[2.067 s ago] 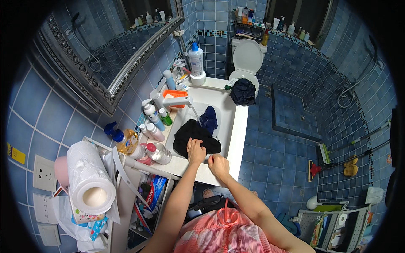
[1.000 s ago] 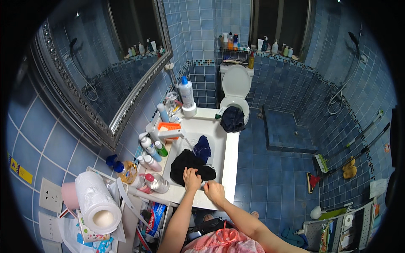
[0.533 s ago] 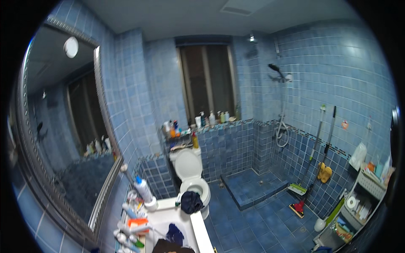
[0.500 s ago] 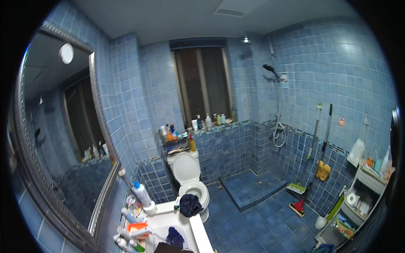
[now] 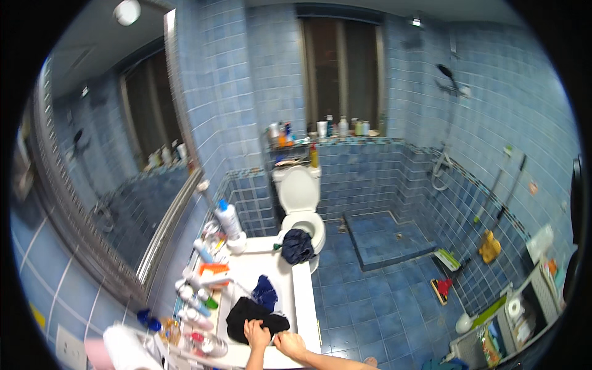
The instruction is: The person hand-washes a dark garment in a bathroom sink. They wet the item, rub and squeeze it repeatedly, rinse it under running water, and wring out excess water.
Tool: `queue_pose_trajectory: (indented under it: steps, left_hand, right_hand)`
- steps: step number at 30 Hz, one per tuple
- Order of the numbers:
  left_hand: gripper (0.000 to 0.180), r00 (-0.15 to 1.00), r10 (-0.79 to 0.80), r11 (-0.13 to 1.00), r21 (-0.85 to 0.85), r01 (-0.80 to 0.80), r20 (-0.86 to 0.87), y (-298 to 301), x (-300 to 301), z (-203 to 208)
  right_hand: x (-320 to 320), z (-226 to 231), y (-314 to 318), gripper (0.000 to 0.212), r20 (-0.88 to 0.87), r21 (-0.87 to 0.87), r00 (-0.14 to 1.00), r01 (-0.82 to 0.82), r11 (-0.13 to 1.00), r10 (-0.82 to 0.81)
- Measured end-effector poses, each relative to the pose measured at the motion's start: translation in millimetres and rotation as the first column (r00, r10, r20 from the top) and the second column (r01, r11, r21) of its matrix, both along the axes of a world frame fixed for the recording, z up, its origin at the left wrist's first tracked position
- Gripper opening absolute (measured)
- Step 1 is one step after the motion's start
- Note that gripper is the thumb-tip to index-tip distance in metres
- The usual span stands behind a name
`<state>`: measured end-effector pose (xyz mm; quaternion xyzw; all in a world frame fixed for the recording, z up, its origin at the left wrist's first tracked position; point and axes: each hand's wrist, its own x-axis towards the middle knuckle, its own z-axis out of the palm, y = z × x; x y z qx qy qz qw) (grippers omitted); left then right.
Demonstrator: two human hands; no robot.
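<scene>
Over the near part of the white washbasin (image 5: 303, 296) lies a bunched piece of black cloth (image 5: 242, 312). My left hand (image 5: 256, 335) is closed on its near edge, fingers pressed into the fabric. Just right of it, my right hand (image 5: 290, 344) makes a fist at the cloth's near right edge; what lies inside the fist is partly hidden. Beyond the black cloth, a crumpled navy cloth (image 5: 265, 292) rests in the basin. A dark blue bundle (image 5: 297, 248) sits on the basin's far right corner, in front of the toilet.
Several bottles (image 5: 197, 317) and a tall white bottle with a blue cap (image 5: 227, 219) crowd the basin's left ledge below the mirror (image 5: 105, 185). The toilet (image 5: 303, 213) stands beyond with its lid up. At right are a broom (image 5: 447, 259) and a grey shelf rack (image 5: 533, 296).
The view has tilted down and shifted left. Both my hands and forearms have come into sight at the basin, on the black cloth, which showed only partly at the lower edge before.
</scene>
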<state>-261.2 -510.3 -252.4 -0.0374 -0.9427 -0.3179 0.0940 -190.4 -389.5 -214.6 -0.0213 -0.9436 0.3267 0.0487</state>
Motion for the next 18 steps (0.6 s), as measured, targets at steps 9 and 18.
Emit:
queue_pose_trajectory:
  steps: [9, 18]
  left_hand:
    - [0.029, 0.995, 0.036, 0.999, -0.016, -0.035, 0.098, -0.4, 7.3, 1.5]
    - [0.029, 0.994, 0.041, 0.999, -0.024, -0.039, 0.096, 2.7, 6.2, 1.6]
  right_hand:
    - [4.6, -2.5, -2.0, 0.029, -0.047, 0.036, 0.999, -0.016, 0.999, 0.018]
    - [6.1, 4.9, -0.2, 0.028, -0.060, 0.000, 0.998, -0.001, 1.000, 0.001]
